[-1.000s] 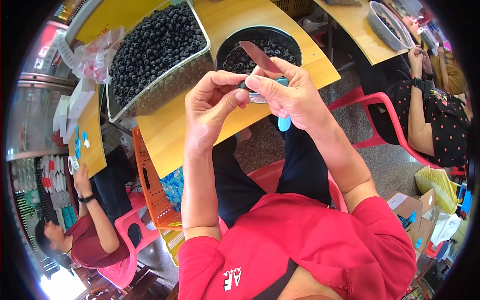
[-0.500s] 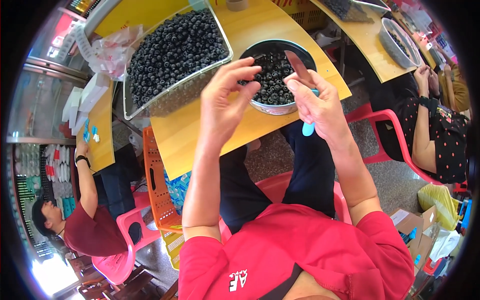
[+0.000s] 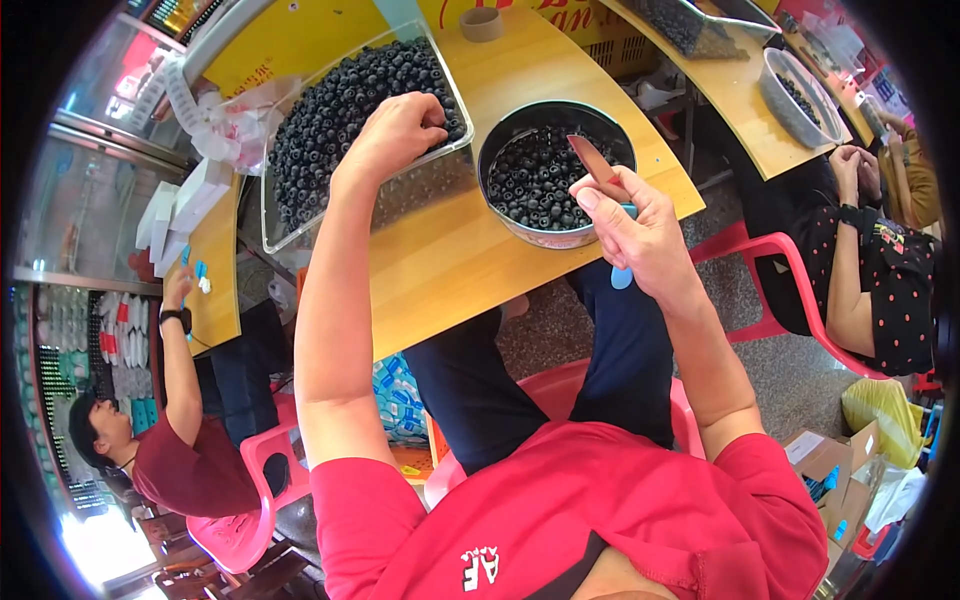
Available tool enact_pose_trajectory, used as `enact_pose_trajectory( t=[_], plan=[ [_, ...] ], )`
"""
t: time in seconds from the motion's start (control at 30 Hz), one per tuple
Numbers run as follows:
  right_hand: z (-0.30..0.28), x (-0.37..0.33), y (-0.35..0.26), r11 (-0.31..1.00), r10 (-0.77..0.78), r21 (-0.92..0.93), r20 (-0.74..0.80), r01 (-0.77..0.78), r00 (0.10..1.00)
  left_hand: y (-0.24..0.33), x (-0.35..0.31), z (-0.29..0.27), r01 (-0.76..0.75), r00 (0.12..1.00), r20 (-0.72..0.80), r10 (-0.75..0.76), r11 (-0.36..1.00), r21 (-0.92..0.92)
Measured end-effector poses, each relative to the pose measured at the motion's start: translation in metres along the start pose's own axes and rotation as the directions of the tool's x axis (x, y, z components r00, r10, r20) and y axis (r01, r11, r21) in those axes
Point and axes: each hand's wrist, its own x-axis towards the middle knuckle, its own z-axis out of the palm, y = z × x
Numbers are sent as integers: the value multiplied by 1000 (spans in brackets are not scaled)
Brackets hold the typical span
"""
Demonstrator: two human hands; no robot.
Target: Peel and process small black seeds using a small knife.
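Observation:
My left hand reaches over the clear plastic bin, its fingers curled down at the heap of small dark round pieces that look like blueberries. What its fingertips hold, if anything, is hidden. My right hand grips a knife with a light blue handle; the blade points up and to the left. Under that blade stands a round tin, partly filled with the same dark round pieces.
Both containers stand on a wooden table, with a tape roll at its far edge. A person sits at the left, another person at the right beside a pink chair. A clear tub rests on the right-hand table.
My left hand has moved from beside the tin, fingers apart, up and left to the heap in the bin. The right hand still holds the knife near the tin.

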Motion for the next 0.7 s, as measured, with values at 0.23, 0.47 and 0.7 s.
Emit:
enact_pose_trajectory(
  t=[0.23,0.47,0.7],
  plan=[
    [-1,-2,-1,1000,-14,13,5,14,1000,5,-20,-13,27,983,-143,-117,858,-513],
    [11,5,-9,998,-36,51,49,34,998,86,-77,5,-223,973,-229,34,401,-888],
    [20,8,-3,998,-29,50,49,27,998,127,-93,41,-246,962,-272,-16,377,-893]
  ],
)
